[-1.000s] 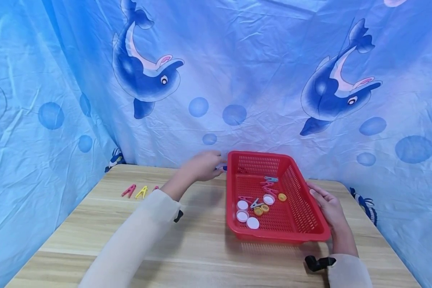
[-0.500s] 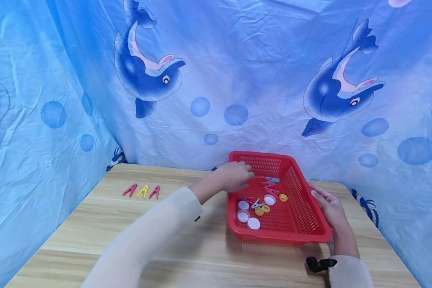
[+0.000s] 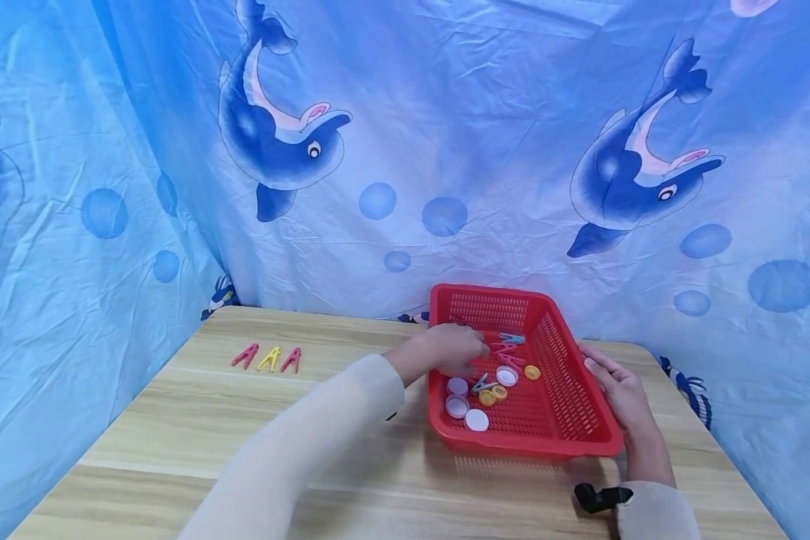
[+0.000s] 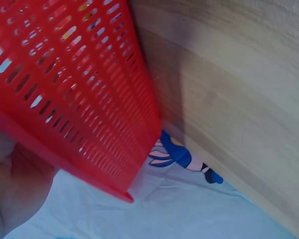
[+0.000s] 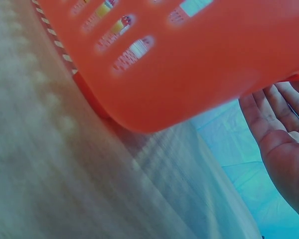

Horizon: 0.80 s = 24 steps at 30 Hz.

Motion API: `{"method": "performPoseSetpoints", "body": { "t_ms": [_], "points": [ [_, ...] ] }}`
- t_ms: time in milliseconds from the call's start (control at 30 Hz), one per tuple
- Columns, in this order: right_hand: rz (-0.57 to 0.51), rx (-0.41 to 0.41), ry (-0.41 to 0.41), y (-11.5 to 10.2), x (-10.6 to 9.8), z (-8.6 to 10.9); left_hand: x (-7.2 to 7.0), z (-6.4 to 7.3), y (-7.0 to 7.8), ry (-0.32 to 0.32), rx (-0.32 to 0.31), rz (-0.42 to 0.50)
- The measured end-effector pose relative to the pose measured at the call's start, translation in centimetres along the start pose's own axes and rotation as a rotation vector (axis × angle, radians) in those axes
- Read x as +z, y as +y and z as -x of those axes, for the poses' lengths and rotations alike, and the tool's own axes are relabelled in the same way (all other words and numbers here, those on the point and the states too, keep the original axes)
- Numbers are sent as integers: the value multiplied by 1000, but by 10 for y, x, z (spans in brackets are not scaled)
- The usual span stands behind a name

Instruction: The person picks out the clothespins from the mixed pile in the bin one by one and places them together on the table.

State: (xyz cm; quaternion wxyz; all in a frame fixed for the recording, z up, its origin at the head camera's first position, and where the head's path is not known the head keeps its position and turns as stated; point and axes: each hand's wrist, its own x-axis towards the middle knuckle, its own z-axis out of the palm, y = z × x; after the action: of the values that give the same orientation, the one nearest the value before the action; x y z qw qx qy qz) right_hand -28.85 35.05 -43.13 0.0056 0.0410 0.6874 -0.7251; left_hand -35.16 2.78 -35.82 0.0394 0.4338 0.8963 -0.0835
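Note:
A red plastic basket (image 3: 526,444) stands on the right half of the table. My right hand (image 3: 617,386) holds its right rim, thumb at the edge and fingers (image 5: 276,107) under the rim. Over the left rim reaches my left hand (image 3: 454,349), fingers pointing down inside the basket; whether they pinch anything is hidden. Right of that hand lie a light blue clothespin (image 3: 511,339) and pink clothespins (image 3: 511,361). Nearer the front are a grey clothespin (image 3: 484,384), several white round caps (image 3: 476,420) and yellow caps (image 3: 487,397).
At the table's back left, a pink clothespin (image 3: 245,355), a yellow clothespin (image 3: 268,359) and another pink clothespin (image 3: 292,360) lie in a row. A blue dolphin-print curtain (image 3: 405,150) hangs behind the wooden table (image 3: 196,427).
My left hand has come from beside the basket's back left corner over the rim and down inside, covering a pink clothespin. The right hand keeps its place on the rim.

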Motion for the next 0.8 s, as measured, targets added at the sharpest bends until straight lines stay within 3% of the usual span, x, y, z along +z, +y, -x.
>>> {"method": "performPoseSetpoints", "body": {
  "t_ms": [233,367,600,800],
  "points": [
    [-11,-21,4,2,-2,1,9,-14,1,-59,-43,41],
    [-14,-25,-1,2,-2,1,10,-18,-1,-99,-115,99],
    [-6,-4,13,1,0,0,5,-17,-3,-124,-264,221],
    [3,-6,7,1,0,-1,1,-13,-4,-156,-303,275]
  ]
}}
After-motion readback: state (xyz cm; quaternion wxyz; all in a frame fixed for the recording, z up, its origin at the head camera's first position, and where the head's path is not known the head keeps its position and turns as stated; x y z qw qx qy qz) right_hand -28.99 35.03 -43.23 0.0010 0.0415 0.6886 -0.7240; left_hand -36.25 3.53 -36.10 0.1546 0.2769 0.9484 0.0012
